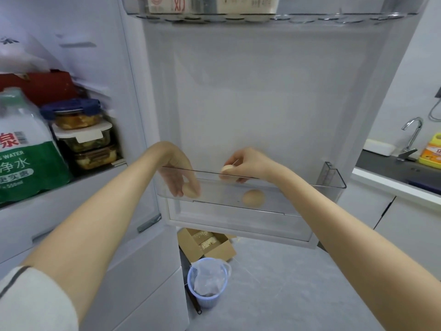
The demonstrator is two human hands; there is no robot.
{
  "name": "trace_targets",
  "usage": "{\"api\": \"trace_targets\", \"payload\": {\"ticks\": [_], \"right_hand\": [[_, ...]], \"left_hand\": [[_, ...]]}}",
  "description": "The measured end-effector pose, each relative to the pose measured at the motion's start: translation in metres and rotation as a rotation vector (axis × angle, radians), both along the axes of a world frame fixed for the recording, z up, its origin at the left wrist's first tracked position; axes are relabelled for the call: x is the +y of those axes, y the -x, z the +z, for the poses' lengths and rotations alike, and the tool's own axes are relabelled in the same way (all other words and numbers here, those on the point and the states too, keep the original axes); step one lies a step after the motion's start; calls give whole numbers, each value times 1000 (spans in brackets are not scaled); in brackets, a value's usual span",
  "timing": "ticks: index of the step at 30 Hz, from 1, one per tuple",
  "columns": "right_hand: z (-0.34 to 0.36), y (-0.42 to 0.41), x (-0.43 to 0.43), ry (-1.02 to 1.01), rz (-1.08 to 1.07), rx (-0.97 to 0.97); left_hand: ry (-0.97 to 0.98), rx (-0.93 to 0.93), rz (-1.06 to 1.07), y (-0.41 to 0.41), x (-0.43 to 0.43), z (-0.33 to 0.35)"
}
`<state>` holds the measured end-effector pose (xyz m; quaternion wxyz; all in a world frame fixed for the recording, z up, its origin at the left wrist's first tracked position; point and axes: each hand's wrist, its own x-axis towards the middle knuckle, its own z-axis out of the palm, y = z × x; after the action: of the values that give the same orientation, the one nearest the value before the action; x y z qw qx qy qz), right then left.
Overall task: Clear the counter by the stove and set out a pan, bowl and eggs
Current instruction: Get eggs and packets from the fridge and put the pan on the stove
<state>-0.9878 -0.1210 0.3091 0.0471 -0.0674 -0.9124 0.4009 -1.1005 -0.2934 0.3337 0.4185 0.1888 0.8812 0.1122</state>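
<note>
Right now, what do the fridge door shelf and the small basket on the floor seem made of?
Door shelf: clear glossy plastic, probably; the loose egg shows through its front wall. Basket: pale blue plastic, likely, with a slotted lattice wall, lined with a thin translucent bag.

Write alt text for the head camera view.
A person's right hand pinches an egg at the rim of a clear fridge door bin while the left hand reaches inside to a second egg. A third egg lies in the bin. Stacked food containers sit in the open fridge, left.
</note>
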Motion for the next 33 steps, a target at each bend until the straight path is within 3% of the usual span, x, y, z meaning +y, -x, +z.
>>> {"api": "trace_targets", "payload": {"ticks": [4, 10, 18, 27, 33], "right_hand": [[3, -5, -1, 2, -17, 20], [24, -21, 9, 127, -169, 245], [53, -101, 32, 82, -294, 488], [28, -242, 68, 160, -407, 510], [-7, -357, 99, 118, -598, 502]], "left_hand": [[-133, 36, 11, -3, -2, 2], [-752, 12, 205, -21, 2, 21], [-1196, 128, 225, -94, 25, 36], [-1361, 114, 172, -218, 91, 7], [-1369, -40, 73, -314, 145, -31]]}}
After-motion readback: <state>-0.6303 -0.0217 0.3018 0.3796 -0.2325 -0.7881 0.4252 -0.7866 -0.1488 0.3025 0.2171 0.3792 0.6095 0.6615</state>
